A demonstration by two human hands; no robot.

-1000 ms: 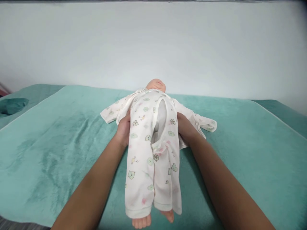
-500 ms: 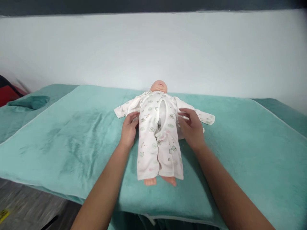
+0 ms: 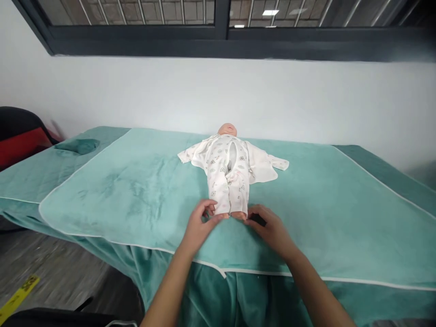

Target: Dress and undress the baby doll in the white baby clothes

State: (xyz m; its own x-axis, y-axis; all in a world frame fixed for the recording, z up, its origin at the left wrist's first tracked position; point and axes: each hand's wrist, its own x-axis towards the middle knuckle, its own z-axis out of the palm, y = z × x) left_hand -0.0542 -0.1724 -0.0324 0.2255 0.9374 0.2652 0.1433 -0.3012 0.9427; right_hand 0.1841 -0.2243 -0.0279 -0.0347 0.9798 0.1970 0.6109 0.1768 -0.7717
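A baby doll [image 3: 227,129] lies on its back, its head toward the wall. It wears a white top [image 3: 264,165] with the sleeves spread out and the front panels open to the sides. Over its front lie white printed baby pants [image 3: 220,181] with an open slit at the crotch. At the hem of the left pant leg, my left hand [image 3: 201,222] has curled fingers at the side and the thumb by the doll's foot. My right hand [image 3: 267,225] pinches the outer hem corner of the right pant leg. The feet are mostly hidden.
A green padded cover [image 3: 136,195] with white piping spreads over the table. Behind it stand a white wall [image 3: 218,91] and a dark window frame [image 3: 136,41]. A black and red chair [image 3: 23,141] is at the left. Yellow tape [image 3: 20,295] marks the floor.
Both hands have moved from the pants' upper sides down to the leg hems. My view has tilted up and back, bringing the window in. The top's panels now show spread at the sides.
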